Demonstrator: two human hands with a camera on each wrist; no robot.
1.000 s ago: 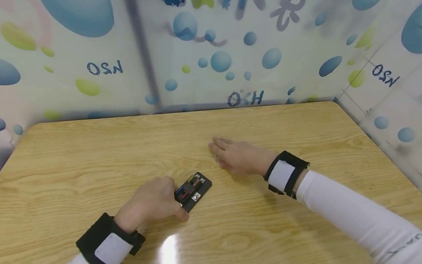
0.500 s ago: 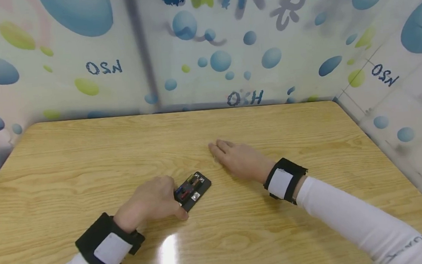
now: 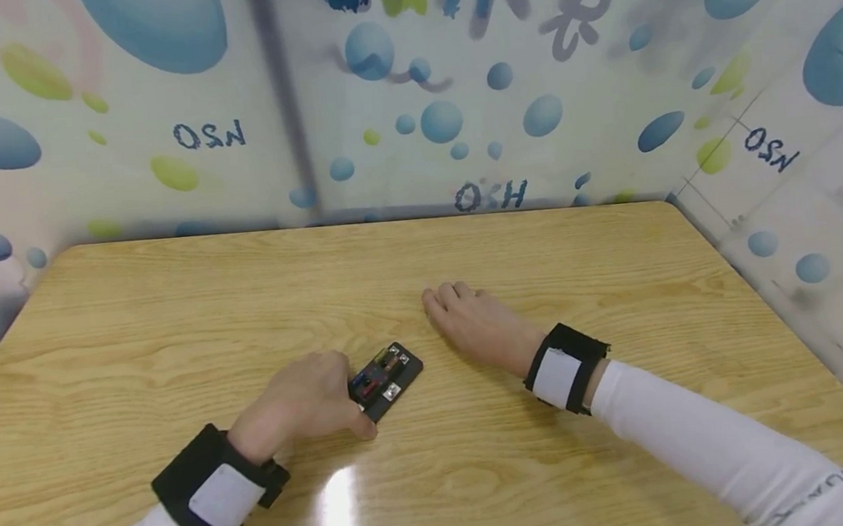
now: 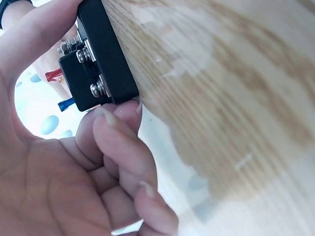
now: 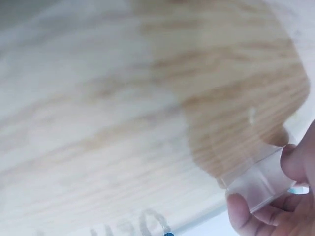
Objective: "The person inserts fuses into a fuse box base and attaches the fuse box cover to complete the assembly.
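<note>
A small black fuse block [image 3: 395,375] lies slantwise on the wooden table near the middle of the head view. My left hand [image 3: 301,399] grips its near-left end between thumb and fingers. Metal screws [image 4: 98,88] and a red and a blue blade fuse [image 4: 65,104] show along the block in the left wrist view. To the right and farther back, my right hand [image 3: 482,329] is low at the tabletop. In the right wrist view its thumb and fingers hold a clear plastic cover [image 5: 261,183] at the table surface. From the head, the back of the hand hides that cover.
The light wooden table [image 3: 193,316] runs back to a wall [image 3: 233,179] printed with blue and green spots and lettering. A second wall panel [image 3: 823,203] stands along the right side. Black straps [image 3: 569,367] with white patches wrap both wrists.
My right hand has shifted slightly toward me, its wrist turning a little and its fingers drawing in. The left hand and the fuse block stay where they were.
</note>
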